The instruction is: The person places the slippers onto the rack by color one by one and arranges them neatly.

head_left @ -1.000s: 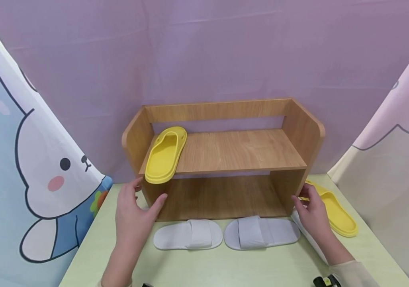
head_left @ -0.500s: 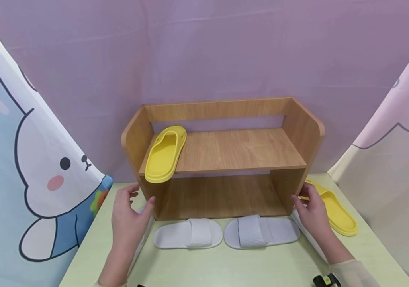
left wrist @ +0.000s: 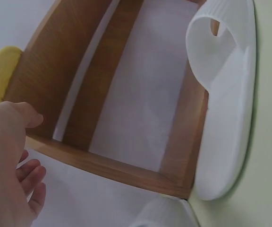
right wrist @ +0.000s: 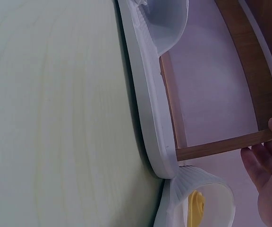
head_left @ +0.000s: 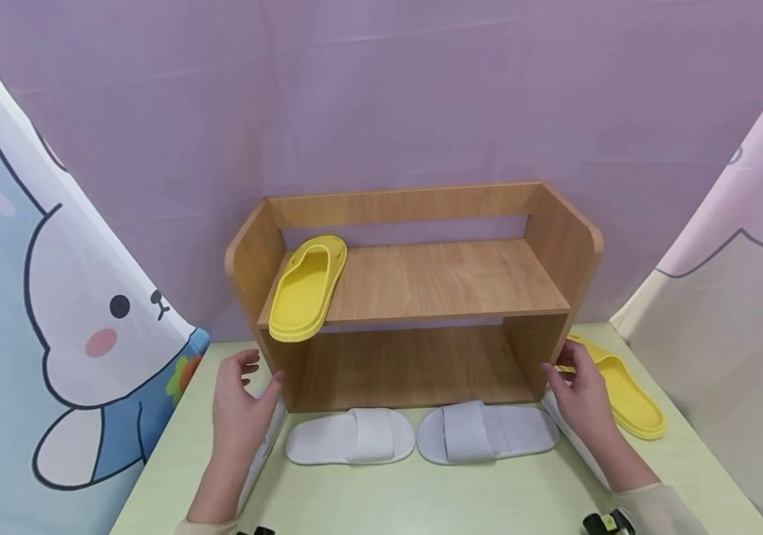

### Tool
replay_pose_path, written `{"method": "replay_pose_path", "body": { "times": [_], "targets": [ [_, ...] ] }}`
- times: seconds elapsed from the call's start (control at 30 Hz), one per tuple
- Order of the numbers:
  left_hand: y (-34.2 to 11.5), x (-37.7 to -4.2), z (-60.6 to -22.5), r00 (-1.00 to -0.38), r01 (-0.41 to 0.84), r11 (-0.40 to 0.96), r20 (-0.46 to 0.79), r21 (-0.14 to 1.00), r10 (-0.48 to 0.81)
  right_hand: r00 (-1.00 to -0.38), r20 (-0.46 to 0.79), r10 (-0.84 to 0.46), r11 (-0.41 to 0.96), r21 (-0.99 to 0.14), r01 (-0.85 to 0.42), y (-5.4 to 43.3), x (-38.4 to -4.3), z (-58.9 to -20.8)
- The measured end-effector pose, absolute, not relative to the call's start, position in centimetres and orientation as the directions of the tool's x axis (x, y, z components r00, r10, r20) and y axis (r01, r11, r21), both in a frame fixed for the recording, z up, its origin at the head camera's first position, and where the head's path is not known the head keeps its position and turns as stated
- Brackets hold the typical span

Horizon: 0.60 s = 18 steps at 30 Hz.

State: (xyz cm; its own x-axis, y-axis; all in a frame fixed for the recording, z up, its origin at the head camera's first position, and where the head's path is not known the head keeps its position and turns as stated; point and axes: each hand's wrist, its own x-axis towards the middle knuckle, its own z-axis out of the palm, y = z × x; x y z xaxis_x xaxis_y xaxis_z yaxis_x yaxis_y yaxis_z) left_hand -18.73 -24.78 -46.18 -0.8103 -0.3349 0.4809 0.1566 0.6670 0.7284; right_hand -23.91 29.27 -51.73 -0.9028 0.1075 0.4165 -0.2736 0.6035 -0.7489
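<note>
A wooden two-tier shoe rack point(head_left: 448, 279) stands at the back of the table. On its upper shelf, at the left, lies a yellow slipper point(head_left: 307, 293), toe end overhanging the front edge. My left hand point(head_left: 241, 409) is beside the rack's left panel, fingers loosely bent and thumb apart; nothing is held. In the left wrist view that thumb overlaps the panel, while the fingers are clear of it. My right hand point(head_left: 582, 394) pinches the front edge of the right panel point(right wrist: 225, 146) between thumb and fingers. Another yellow slipper point(head_left: 631, 401) lies right of this hand.
A white slipper point(head_left: 328, 438) and a pale grey slipper point(head_left: 521, 433) lie sideways before the rack. Two more pale slippers, one point(head_left: 264, 449) by the left wrist and one point(head_left: 575, 438) by the right, are partly hidden. A purple cloth point(head_left: 408, 96) hangs behind.
My left hand has drawn back to the left and slightly down, its thumb leaving the inside of the left panel. My right hand stays on the right panel; the rack looks practically unmoved.
</note>
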Motion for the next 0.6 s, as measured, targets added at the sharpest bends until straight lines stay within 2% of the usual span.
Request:
{"method": "replay_pose_path", "body": {
  "times": [0.3, 0.5, 0.6],
  "targets": [
    [-25.6, -19.7, -48.5, -0.847, 0.180, 0.540, 0.409, 0.822, -0.340, -0.902, 0.419, 0.106, 0.596, -0.753, -0.280, 29.2, -24.0, -51.8],
    [-25.7, -20.3, -49.5, -0.885, 0.165, 0.347, 0.294, 0.923, -0.362, -0.907, 0.408, 0.108, 0.599, -0.754, -0.269, 29.2, -23.8, -51.6],
    [-25.7, -20.6, -49.7, -0.885, 0.156, 0.296, 0.266, 0.942, -0.381, -0.907, 0.406, 0.111, 0.600, -0.755, -0.264, 29.2, -23.7, -51.6]
  ]
}}
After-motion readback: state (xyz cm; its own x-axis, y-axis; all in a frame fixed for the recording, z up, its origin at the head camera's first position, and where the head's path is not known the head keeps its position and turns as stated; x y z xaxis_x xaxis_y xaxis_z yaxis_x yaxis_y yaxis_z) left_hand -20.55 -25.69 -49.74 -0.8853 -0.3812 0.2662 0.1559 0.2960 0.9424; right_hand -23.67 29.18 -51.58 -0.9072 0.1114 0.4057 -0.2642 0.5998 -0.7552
